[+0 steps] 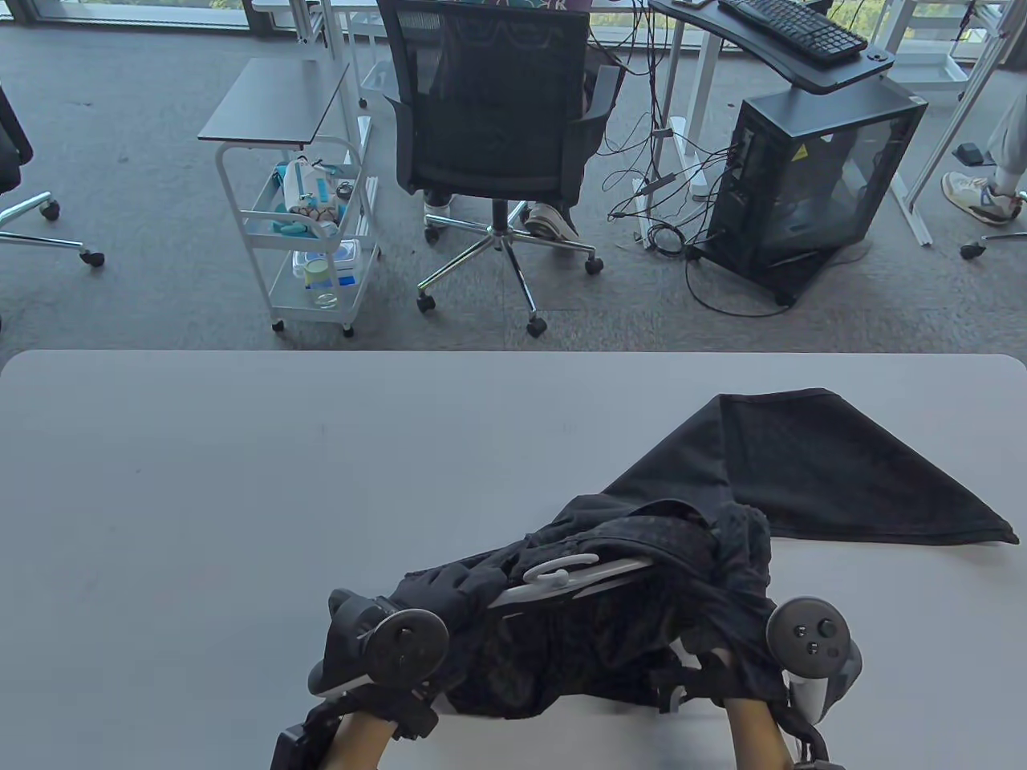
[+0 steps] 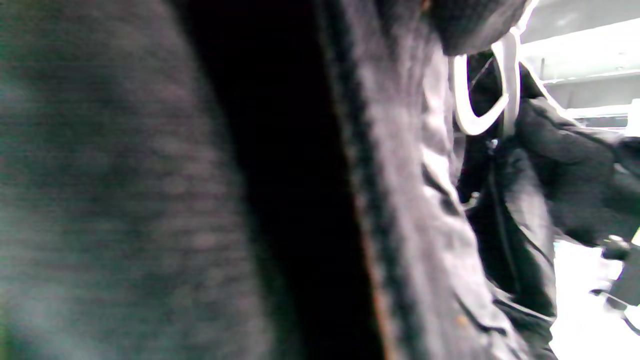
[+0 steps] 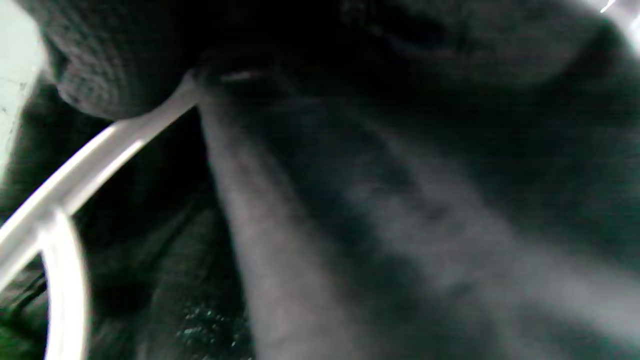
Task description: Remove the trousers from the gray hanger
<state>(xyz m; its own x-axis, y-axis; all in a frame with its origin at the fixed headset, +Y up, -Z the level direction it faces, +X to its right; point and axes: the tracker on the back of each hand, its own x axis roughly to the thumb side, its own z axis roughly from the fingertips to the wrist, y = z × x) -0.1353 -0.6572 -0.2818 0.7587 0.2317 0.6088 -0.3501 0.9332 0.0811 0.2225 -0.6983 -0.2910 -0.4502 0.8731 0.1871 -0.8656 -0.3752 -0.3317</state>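
At the near edge of the gray table [image 1: 200,481], both gloved hands are at a bunched heap of black trousers [image 1: 594,634]. The left hand [image 1: 449,589], its tracker [image 1: 401,642] just behind it, lies on the left end of the gray hanger [image 1: 574,581] with its fingers curled over the bar and the cloth there, gripping them. The right hand [image 1: 722,666] is mostly buried under the right side of the trousers; its tracker [image 1: 809,634] shows beside the cloth, but how its fingers lie cannot be told from any view.

The hanger lies slanted across the top of the heap, rising from left to right, its hook [image 1: 558,568] showing on the far side of the bar. The trousers are still draped round it, covering its right end. In the left wrist view the pale hook [image 2: 475,110] curves against dark fabric; in the right wrist view a pale bar of the hanger [image 3: 85,170] crosses the lower left, with blurred black cloth filling the rest.

Farther right on the table, one flat trouser leg [image 1: 810,473] spreads out towards the far right edge.

Beyond the table, on gray carpet, stand a white trolley [image 1: 309,233] at left, a black office chair [image 1: 497,120] in the middle and a black computer case [image 1: 810,176] at right, under a desk with a keyboard [image 1: 794,28].
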